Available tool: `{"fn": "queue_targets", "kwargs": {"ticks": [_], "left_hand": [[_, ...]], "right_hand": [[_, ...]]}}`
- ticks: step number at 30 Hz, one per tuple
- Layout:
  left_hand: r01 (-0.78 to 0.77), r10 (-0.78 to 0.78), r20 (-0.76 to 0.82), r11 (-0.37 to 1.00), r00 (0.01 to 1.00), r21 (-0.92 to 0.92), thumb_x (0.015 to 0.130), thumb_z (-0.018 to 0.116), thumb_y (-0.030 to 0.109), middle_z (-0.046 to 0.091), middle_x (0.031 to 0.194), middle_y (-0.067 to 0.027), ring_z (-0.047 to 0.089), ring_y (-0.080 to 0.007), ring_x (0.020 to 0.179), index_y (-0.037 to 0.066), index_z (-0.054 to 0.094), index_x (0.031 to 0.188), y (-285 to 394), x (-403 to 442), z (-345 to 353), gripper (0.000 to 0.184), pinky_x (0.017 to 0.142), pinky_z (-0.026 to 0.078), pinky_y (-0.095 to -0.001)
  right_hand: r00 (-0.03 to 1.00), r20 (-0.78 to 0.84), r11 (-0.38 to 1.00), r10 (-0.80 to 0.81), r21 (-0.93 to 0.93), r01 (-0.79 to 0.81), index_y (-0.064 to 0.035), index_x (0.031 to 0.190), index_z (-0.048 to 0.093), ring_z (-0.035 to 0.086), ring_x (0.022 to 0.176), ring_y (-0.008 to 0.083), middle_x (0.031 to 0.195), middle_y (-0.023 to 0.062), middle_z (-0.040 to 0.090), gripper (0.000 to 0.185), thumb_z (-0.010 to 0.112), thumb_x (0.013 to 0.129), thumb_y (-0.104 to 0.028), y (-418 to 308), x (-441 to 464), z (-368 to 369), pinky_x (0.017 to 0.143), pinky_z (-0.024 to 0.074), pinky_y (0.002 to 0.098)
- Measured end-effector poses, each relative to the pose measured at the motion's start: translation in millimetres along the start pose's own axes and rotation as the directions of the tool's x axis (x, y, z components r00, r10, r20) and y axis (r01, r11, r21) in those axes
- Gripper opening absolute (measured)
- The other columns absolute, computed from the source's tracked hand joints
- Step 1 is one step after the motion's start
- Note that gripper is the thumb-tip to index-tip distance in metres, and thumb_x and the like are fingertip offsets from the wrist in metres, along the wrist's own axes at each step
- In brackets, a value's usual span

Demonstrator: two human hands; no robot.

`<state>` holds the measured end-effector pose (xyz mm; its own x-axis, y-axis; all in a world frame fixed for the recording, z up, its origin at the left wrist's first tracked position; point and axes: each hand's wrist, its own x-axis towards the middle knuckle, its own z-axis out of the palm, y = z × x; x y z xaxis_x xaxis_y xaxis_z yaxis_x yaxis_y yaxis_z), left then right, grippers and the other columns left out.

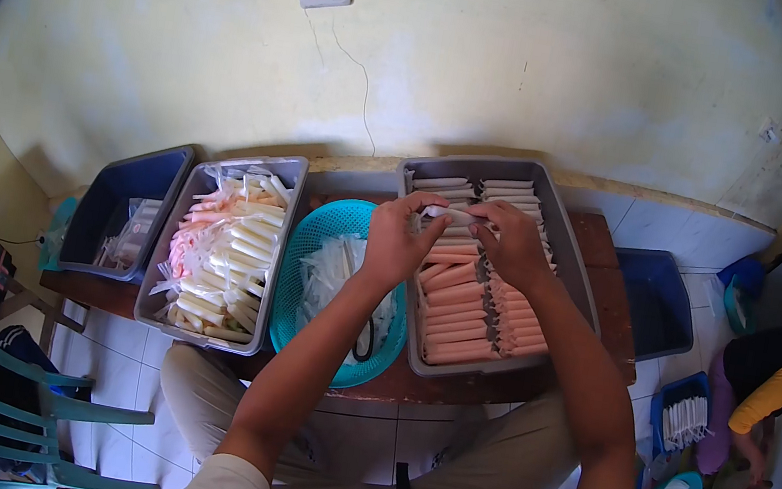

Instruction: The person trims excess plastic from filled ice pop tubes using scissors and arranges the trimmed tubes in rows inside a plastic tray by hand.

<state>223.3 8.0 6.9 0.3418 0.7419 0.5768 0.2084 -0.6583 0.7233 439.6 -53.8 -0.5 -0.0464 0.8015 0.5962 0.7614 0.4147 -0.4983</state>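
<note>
My left hand (pixel 400 241) and my right hand (pixel 515 248) meet above a grey tray (pixel 577 272). Between their fingertips they pinch a pale plastic-wrapped stick (pixel 457 217), held roughly level; fingers cover both its ends. Rows of peach-coloured wrapped sticks (pixel 456 317) fill the near part of the tray, and greyish-white ones (pixel 512 192) lie at its far end. Left of my forearm stands a turquoise basket (pixel 289 275) of clear plastic sleeves (pixel 332 266). A black loop-shaped handle (pixel 365 340) shows in it, partly hidden by my arm.
Another grey tray (pixel 294 192) holds pale yellow and pink wrapped sticks (pixel 235 241). Dark bins (pixel 99 201) stand at both ends of the wooden table (pixel 619 309). At the right, a person (pixel 770 382) works near a blue crate (pixel 664 412). A green chair (pixel 2 409) is at left.
</note>
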Motion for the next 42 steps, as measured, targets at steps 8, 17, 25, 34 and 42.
{"fn": "queue_targets", "kwargs": {"ticks": [8, 17, 25, 34, 42], "left_hand": [[0.25, -0.244, 0.062, 0.898, 0.968, -0.362, 0.096, 0.084, 0.02, 0.08, 0.096, -0.0069, 0.072, -0.0108, 0.084, 0.001, 0.078, 0.112, -15, -29, -46, 0.026, 0.078, 0.058, -0.0318], [0.182, -0.161, 0.142, 0.972, 0.977, -0.151, 0.098, 0.08, 0.013, 0.078, 0.105, -0.0094, 0.074, -0.0141, 0.091, 0.001, 0.077, 0.122, 0, -57, -103, 0.027, 0.084, 0.059, -0.0319], [0.127, -0.126, 0.217, 0.992, 0.968, 0.011, 0.096, 0.081, 0.011, 0.075, 0.1, -0.0138, 0.078, -0.0255, 0.09, 0.0, 0.077, 0.122, -7, -74, -135, 0.028, 0.08, 0.06, -0.0353], [0.101, -0.12, 0.277, 0.991, 0.953, 0.084, 0.094, 0.082, 0.011, 0.072, 0.098, -0.0134, 0.076, -0.0274, 0.085, 0.003, 0.078, 0.12, -11, -89, -143, 0.028, 0.077, 0.058, -0.0383], [0.055, -0.086, 0.19, 0.985, 0.978, 0.166, 0.093, 0.081, 0.01, 0.073, 0.098, -0.0125, 0.073, -0.0301, 0.083, 0.009, 0.079, 0.124, -19, -90, -154, 0.031, 0.076, 0.057, -0.0392]], "right_hand": [[0.957, 0.209, 0.884, 0.199, 0.384, -0.268, -0.0014, 0.123, 0.074, 0.078, 0.094, 0.0218, 0.108, 0.0144, 0.078, 0.027, 0.076, 0.099, -0.014, -82, -6, 34, 0.084, 0.0624, 0.0361], [0.917, 0.304, 0.818, 0.259, 0.435, -0.375, -0.0018, 0.122, 0.075, 0.078, 0.095, 0.0178, 0.107, 0.0136, 0.079, 0.027, 0.076, 0.1, -0.016, -123, -16, 58, 0.084, 0.0627, 0.0334], [0.953, 0.12, 0.808, 0.279, 0.506, -0.301, -0.0027, 0.12, 0.077, 0.077, 0.099, 0.0153, 0.108, 0.0116, 0.08, 0.025, 0.078, 0.099, -0.016, -136, -5, 75, 0.083, 0.0625, 0.0301], [0.935, 0.118, 0.747, 0.335, 0.57, -0.34, -0.0011, 0.113, 0.081, 0.072, 0.085, 0.0097, 0.095, 0.0074, 0.079, 0.023, 0.08, 0.099, -0.019, -132, 1, 91, 0.074, 0.0552, 0.0263], [0.882, 0.209, 0.66, 0.423, 0.595, -0.458, 0.0013, 0.111, 0.081, 0.059, 0.078, 0.0034, 0.088, 0.0007, 0.074, 0.025, 0.077, 0.101, -0.021, -132, 8, 93, 0.07, 0.047, 0.0215]]}}
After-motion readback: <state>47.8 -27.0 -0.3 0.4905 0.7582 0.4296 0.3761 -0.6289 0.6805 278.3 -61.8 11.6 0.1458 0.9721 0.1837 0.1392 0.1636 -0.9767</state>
